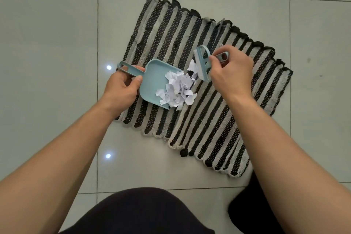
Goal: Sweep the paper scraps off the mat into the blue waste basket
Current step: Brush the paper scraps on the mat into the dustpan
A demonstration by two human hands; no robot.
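Tiled floor, striped mat, paper scraps.

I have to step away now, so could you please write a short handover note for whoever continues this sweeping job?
Left hand grips the dustpan handle; the pan lies on the striped mat.
Right hand grips the small brush, its head beside the pan's mouth.
Done: most paper scraps are piled at the pan's mouth, some overhanging its lip.
Left: brush in the last scraps, then tip the pan into the blue waste basket, which is not in view.
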